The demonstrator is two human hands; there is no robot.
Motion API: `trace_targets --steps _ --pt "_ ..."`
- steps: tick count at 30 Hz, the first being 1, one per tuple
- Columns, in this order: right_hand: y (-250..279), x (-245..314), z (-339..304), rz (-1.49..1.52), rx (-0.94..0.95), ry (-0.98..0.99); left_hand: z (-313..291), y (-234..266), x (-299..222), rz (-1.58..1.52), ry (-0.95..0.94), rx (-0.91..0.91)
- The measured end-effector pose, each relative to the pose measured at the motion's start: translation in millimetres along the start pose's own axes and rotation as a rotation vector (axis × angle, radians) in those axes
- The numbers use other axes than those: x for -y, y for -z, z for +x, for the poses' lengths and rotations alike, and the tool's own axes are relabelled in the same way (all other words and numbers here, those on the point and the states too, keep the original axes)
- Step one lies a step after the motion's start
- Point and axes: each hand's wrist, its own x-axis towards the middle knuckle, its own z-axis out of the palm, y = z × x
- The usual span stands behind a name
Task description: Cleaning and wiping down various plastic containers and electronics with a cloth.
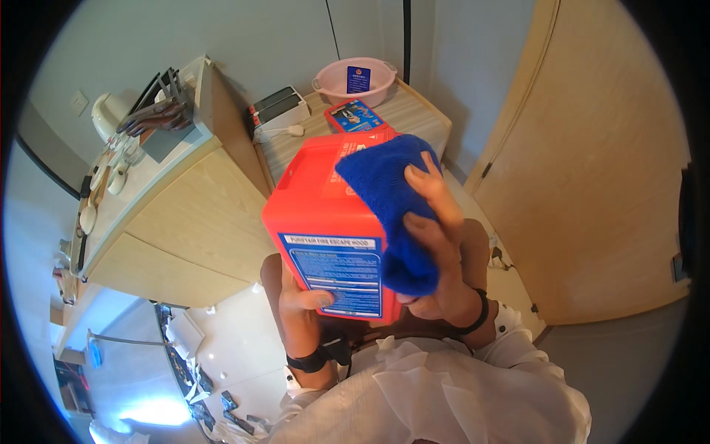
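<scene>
A red plastic box [310,196] with a blue and white printed label on its near side is held up in front of me, tilted. From below at the left, my left hand [299,311] grips it, with the thumb over the label's lower corner. A fuzzy blue cloth [388,185] lies against the box's right side and upper corner. My right hand [436,229] holds this cloth, fingers bent and pressing it to the box. Parts of both hands' fingers are hidden behind the box and cloth.
On the wood-patterned table [436,118] behind stand a pink basin [325,78], a red case with a blue picture [355,115] and a black and white appliance [279,107]. A counter [185,166] at left bears a knife block and utensils. A wooden door [592,163] is at right.
</scene>
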Motion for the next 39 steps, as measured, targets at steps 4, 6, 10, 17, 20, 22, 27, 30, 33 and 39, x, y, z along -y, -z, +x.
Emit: trace_targets --steps 4,6,10,17,20,22,27,30,33,39 --pt "20 13 8 0.099 0.093 -0.414 -6 -10 -12 0.265 -0.018 0.025" --pt "27 10 15 0.179 0.097 -0.453 -8 -1 -9 0.334 -0.052 0.033" --pt "45 -13 27 0.224 0.239 -0.337 -5 -20 -13 0.411 -0.15 0.036" --pt "55 -28 36 0.149 0.423 -0.361 23 -18 -18 0.586 -0.477 0.388" --pt "56 -42 33 0.126 0.439 -0.414 22 -25 -18 0.696 -0.434 0.401" --pt "57 -44 32 0.106 0.45 -0.423 23 -29 -17 0.704 -0.407 0.406" --pt "59 -44 32 0.032 0.506 -0.326 23 -32 -14 0.666 -0.333 0.382" --pt "59 -37 35 0.023 0.513 -0.283 24 -30 -11 0.626 -0.345 0.393" --pt "60 -32 37 0.036 0.52 -0.259 26 -30 -10 0.605 -0.333 0.409" --pt "60 -20 35 0.098 0.574 -0.235 29 -29 -4 0.541 -0.308 0.334"
